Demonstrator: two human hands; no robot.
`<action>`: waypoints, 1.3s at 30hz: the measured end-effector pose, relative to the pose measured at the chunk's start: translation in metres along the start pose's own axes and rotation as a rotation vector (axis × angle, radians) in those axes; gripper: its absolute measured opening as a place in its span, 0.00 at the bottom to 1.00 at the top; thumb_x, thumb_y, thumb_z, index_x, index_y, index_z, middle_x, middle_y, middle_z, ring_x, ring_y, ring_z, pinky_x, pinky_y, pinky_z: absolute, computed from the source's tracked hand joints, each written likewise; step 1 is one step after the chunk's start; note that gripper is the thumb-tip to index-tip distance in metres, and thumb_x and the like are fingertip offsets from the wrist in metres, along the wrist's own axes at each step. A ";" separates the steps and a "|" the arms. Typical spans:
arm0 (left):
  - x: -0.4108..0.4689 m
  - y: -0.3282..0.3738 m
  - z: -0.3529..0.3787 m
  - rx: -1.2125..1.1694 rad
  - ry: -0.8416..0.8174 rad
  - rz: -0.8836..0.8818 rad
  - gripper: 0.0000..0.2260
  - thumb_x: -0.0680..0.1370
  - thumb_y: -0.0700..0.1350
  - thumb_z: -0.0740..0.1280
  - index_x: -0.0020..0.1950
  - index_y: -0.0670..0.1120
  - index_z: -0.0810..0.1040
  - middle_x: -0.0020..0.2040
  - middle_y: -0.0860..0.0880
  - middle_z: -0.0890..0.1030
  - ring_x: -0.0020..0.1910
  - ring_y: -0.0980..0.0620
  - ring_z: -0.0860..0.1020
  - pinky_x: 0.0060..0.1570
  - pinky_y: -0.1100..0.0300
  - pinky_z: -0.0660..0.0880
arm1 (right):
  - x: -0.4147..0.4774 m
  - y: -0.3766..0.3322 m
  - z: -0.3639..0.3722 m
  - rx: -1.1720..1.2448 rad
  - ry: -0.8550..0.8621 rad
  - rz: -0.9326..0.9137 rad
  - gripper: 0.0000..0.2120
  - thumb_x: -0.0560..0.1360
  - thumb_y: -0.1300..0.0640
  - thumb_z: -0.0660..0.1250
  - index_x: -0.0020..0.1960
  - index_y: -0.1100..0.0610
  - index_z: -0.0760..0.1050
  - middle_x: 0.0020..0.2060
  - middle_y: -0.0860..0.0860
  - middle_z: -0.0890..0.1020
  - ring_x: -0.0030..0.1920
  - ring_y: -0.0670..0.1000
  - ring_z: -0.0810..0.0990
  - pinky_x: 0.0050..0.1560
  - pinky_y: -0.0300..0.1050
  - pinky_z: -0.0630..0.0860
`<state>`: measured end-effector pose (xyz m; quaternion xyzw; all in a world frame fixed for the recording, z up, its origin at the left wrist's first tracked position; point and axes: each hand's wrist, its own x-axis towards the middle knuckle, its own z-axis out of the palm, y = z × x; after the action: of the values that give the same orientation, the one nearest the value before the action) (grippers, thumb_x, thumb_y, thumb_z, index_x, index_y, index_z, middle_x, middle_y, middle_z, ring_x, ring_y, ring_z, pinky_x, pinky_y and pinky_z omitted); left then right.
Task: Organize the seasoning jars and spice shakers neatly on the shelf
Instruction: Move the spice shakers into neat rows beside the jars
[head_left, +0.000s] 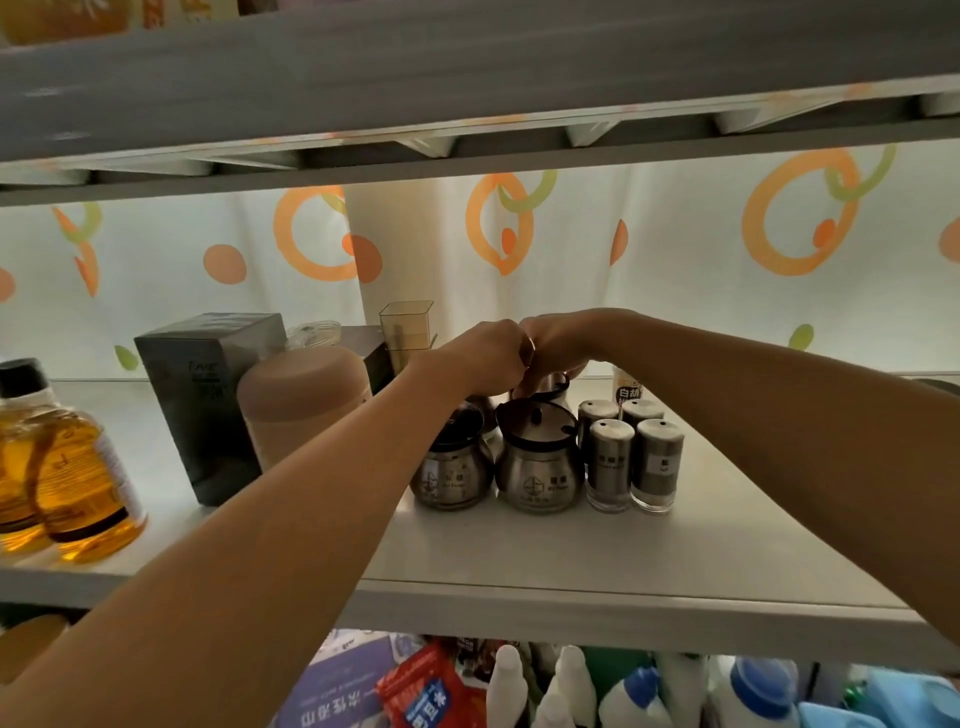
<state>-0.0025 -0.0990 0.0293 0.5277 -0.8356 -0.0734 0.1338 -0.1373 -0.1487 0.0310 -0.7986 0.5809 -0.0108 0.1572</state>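
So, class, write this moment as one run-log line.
stage: arranging | left hand: curled over back jars, grip unclear | right hand: same | shakers: four grouped right of front jars

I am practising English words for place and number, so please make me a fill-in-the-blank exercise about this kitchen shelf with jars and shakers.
1. The number of metal shakers on the shelf is ____.
2. The shakers stand to the ____ of the two front jars.
3. The oil bottles stand at the ____ end of the shelf.
4. The lids of the front jars are ____.
Missing words: four, right, left, black.
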 end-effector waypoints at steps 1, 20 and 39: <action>-0.001 0.000 0.000 0.003 0.002 0.000 0.13 0.75 0.36 0.60 0.55 0.44 0.81 0.48 0.45 0.82 0.47 0.46 0.80 0.47 0.53 0.79 | -0.001 -0.001 0.000 0.004 -0.001 0.001 0.11 0.66 0.51 0.76 0.47 0.51 0.81 0.45 0.52 0.84 0.45 0.51 0.82 0.37 0.43 0.78; -0.028 0.102 -0.010 -0.377 0.329 0.096 0.10 0.75 0.32 0.59 0.53 0.35 0.77 0.49 0.37 0.81 0.49 0.41 0.79 0.39 0.58 0.71 | -0.144 0.006 -0.034 0.171 0.545 -0.142 0.11 0.77 0.64 0.64 0.58 0.63 0.77 0.48 0.53 0.80 0.49 0.52 0.80 0.41 0.32 0.72; -0.058 0.236 0.177 -1.008 0.133 0.024 0.32 0.70 0.25 0.56 0.72 0.44 0.68 0.69 0.46 0.74 0.68 0.51 0.72 0.67 0.58 0.67 | -0.298 0.167 0.126 0.942 1.080 0.354 0.12 0.76 0.68 0.62 0.57 0.57 0.73 0.55 0.52 0.82 0.55 0.49 0.80 0.52 0.39 0.75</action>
<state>-0.2363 0.0518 -0.0856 0.3914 -0.6919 -0.4323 0.4257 -0.3634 0.1130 -0.0839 -0.4242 0.6315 -0.6250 0.1750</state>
